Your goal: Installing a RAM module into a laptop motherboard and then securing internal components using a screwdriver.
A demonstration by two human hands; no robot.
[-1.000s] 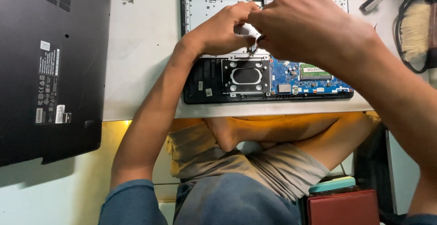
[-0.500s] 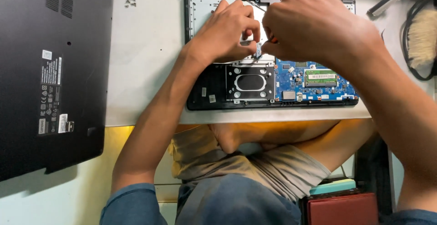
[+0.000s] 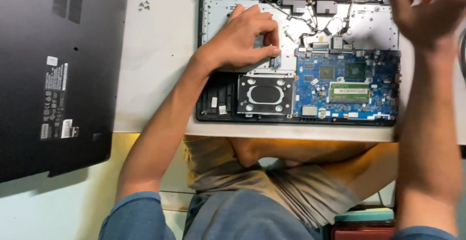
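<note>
Left hand point(image 3: 242, 38) – fingertips pressed on laptop point(image 3: 298, 60) tray, steadying it, grasping nothing | right hand point(image 3: 427, 7) – raised, blurred; grip unclear | cover point(image 3: 53, 75) set aside

Matt black plastic cover point(image 3: 53, 75); glossy blue circuit board point(image 3: 347, 82); dull metal bracket point(image 3: 265, 94).

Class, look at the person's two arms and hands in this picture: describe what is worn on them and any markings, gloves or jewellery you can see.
Both arms are bare from above the elbow down. Each ends in a short blue sleeve at the picture's lower edge. The left hand wears no glove, ring or watch, and shows no markings. The right hand is motion-blurred and partly cut off by the frame; no glove or watch shows there.
</note>
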